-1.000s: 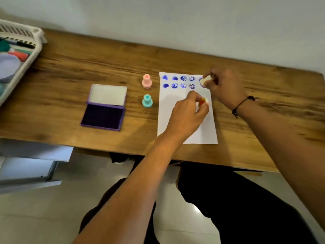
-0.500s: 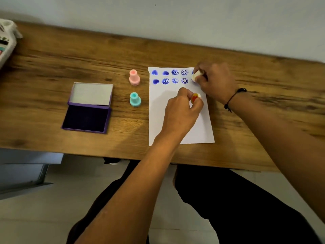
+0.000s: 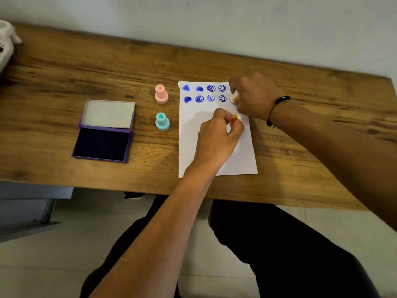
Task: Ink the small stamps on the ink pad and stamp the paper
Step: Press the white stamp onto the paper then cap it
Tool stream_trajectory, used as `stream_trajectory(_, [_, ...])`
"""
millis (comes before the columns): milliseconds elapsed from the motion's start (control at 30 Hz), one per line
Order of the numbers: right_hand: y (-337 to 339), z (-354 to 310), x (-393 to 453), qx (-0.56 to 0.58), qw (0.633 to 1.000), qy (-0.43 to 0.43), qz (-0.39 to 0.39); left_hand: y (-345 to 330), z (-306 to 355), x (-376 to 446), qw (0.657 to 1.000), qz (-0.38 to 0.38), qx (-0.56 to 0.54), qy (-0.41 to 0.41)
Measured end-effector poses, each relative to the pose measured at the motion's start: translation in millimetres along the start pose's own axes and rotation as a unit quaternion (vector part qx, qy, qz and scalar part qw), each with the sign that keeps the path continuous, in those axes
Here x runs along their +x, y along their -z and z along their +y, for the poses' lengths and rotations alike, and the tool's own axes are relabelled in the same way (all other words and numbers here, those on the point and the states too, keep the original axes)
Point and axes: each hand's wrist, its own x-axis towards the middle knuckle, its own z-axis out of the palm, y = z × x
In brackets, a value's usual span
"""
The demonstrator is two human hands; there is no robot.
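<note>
A white paper (image 3: 206,147) lies on the wooden desk (image 3: 64,72), with two rows of blue prints along its top. My right hand (image 3: 254,96) presses a pale stamp (image 3: 234,97) onto the paper's upper right, at the end of the second row. My left hand (image 3: 217,136) rests on the paper and grips a small yellow stamp with a red heart top (image 3: 234,120). A pink stamp (image 3: 161,94) and a teal stamp (image 3: 162,121) stand upright left of the paper. The open purple ink pad (image 3: 102,144) lies further left.
A white basket corner (image 3: 6,39) shows at the far left edge of the desk. The wall runs behind the desk. My legs and the tiled floor (image 3: 64,254) are below the front edge.
My right hand has dropped from the first row's end to the second row's end with the pale stamp. The left hand keeps its place on the paper. The view shifted right.
</note>
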Motion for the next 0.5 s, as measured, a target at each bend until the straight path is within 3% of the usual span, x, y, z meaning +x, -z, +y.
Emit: stream_trajectory(500, [6.8, 2.7, 8.1, -0.032, 0.997, 0.047, -0.049, 3.5, 3.5, -0.5, 1.000, -0.010, 0.004, 0.007])
